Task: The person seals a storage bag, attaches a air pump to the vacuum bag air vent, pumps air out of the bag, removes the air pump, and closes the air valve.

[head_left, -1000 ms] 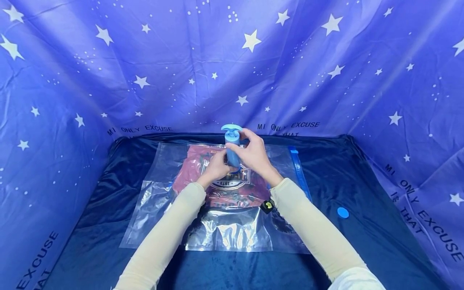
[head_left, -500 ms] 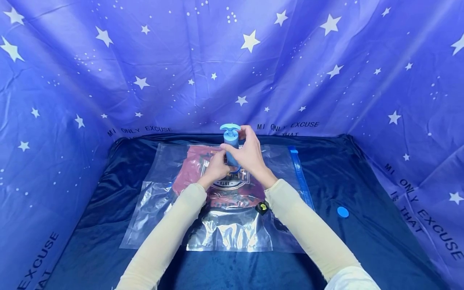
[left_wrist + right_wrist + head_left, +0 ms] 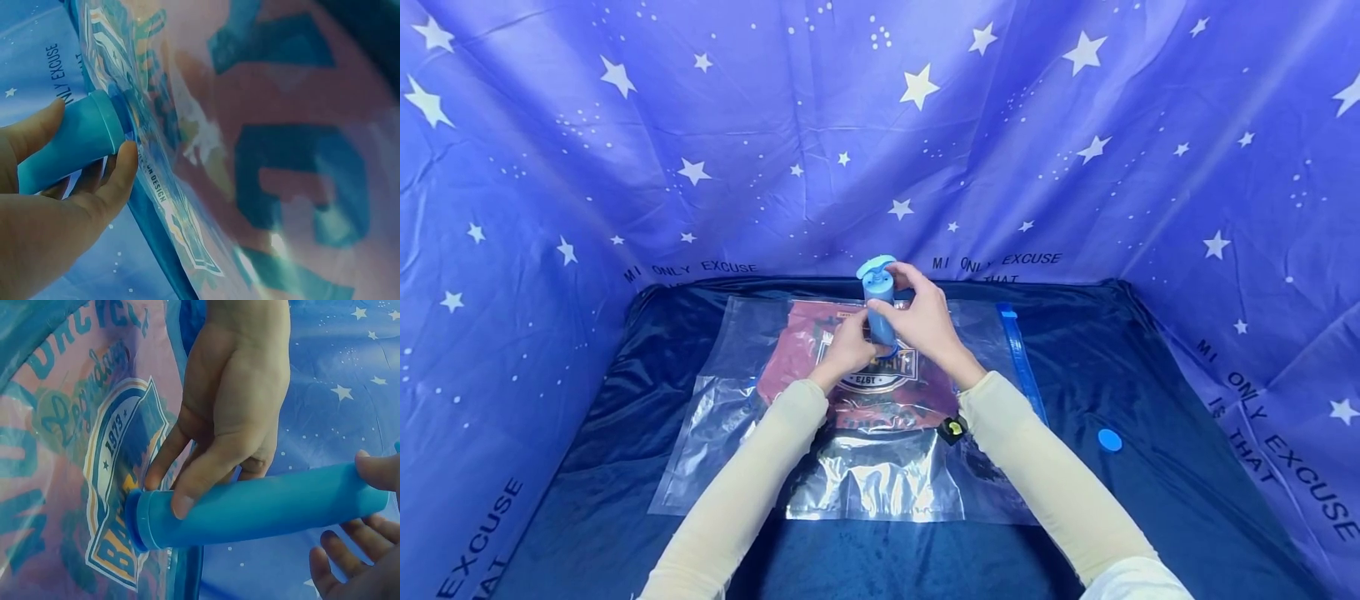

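A blue hand pump (image 3: 880, 293) stands upright on a clear plastic vacuum bag (image 3: 700, 475), its base over the valve area. Inside the bag lies a folded pink garment (image 3: 786, 358) with printed lettering. My left hand (image 3: 847, 342) holds the pump low, thumb and fingers around the barrel's base, as the left wrist view shows. Higher up, my right hand (image 3: 925, 317) holds the barrel between thumb and fingers, close under the T-shaped handle (image 3: 876, 267). In the right wrist view, the pump's dark blue rim (image 3: 133, 519) meets the bag; the valve itself is hidden.
A round blue cap (image 3: 1109, 440) lies on the dark blue cloth (image 3: 1097, 517) to the right. The bag's blue zip strip (image 3: 1021, 358) runs along its right side. Beside the right sleeve is a small black piece (image 3: 953, 429) with a yellow-green patch. Starry curtains (image 3: 880, 150) enclose the back and sides.
The pump's handle has turned, from lying nearly level across to slanting. My right hand shifted slightly left, then back right around the barrel. My left hand stays at the base.
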`<move>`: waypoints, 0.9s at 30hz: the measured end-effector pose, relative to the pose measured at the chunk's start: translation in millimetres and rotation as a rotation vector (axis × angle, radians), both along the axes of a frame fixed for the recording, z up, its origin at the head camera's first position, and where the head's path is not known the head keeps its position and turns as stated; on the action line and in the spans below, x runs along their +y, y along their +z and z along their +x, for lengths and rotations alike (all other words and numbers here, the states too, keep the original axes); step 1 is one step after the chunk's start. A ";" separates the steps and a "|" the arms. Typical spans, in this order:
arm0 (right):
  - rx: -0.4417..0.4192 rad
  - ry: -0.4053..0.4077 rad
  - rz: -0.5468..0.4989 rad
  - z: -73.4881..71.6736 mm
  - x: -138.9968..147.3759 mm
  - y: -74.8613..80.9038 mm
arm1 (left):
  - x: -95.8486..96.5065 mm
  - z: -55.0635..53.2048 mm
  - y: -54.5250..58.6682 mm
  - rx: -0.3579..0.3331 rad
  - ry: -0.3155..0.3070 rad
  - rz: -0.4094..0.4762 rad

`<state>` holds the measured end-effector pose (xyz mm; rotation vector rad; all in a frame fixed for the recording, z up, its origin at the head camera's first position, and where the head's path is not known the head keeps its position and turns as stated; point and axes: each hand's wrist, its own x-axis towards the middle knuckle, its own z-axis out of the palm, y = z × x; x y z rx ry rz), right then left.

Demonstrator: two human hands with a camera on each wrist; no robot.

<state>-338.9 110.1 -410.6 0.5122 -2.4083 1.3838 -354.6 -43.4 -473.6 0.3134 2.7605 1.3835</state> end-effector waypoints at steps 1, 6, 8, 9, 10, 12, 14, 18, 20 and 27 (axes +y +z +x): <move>0.001 0.005 -0.001 0.3 -1.1 -0.2 | -0.3 0.3 0.0 -0.002 0.003 -0.003; 0.041 -0.021 -0.020 -0.7 -9.5 -3.7 | -0.4 1.6 1.0 -0.009 0.008 -0.003; 0.061 -0.051 -0.039 -1.9 -12.6 -5.8 | -0.4 1.6 0.7 -0.004 0.000 0.000; 0.067 -0.064 -0.049 -2.4 -13.7 -6.5 | -0.3 1.6 0.7 -0.002 -0.005 0.003; 0.072 -0.074 -0.057 -2.8 -14.5 -6.9 | -0.3 1.5 0.6 0.000 -0.010 0.005; 0.074 -0.086 -0.064 -2.8 -15.1 -7.0 | -0.8 1.4 0.7 0.006 -0.016 0.007; 0.073 -0.085 -0.056 -3.0 -13.9 -6.4 | -0.8 1.2 1.4 0.009 -0.011 0.012; 0.059 -0.066 -0.009 -1.3 -8.1 -3.0 | -1.9 0.6 2.3 0.003 0.001 0.010; 0.048 -0.047 0.021 -0.5 -4.6 -1.8 | -2.3 0.0 2.0 -0.002 0.002 0.005; -0.010 0.032 0.019 -0.8 1.6 -4.1 | -2.4 -0.1 0.2 -0.002 -0.008 0.004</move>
